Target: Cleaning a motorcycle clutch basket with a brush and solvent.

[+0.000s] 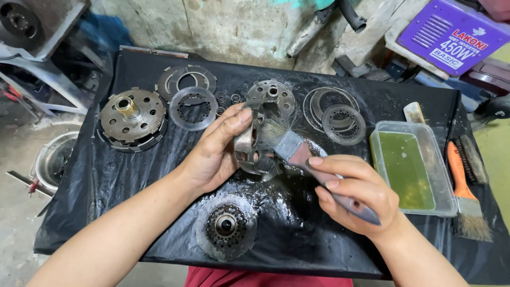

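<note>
A round grey metal clutch hub with cut-out windows (256,146) is held upright at centre of the black wet plastic sheet (297,234), clamped in the left hand (215,154), fingers over its 12 o'clock rim. A flat paint brush with grey ferrule and dark handle (297,154) is gripped by the right hand (353,194), closed round the handle, bristles pressed on the hub's face from approx 4 o'clock.

Judged: the brushing is done best w/ short strokes worked into the windows, the hub being turned bit by bit so no sector is skipped. The bristles could be re-wetted from the clear rectangular tub of green liquid (411,170) at 3 o'clock. The grip should be kept firm, as the part looks oily. Loose steel ring plates (342,123) at 1 o'clock are best kept apart from splashes.
</note>
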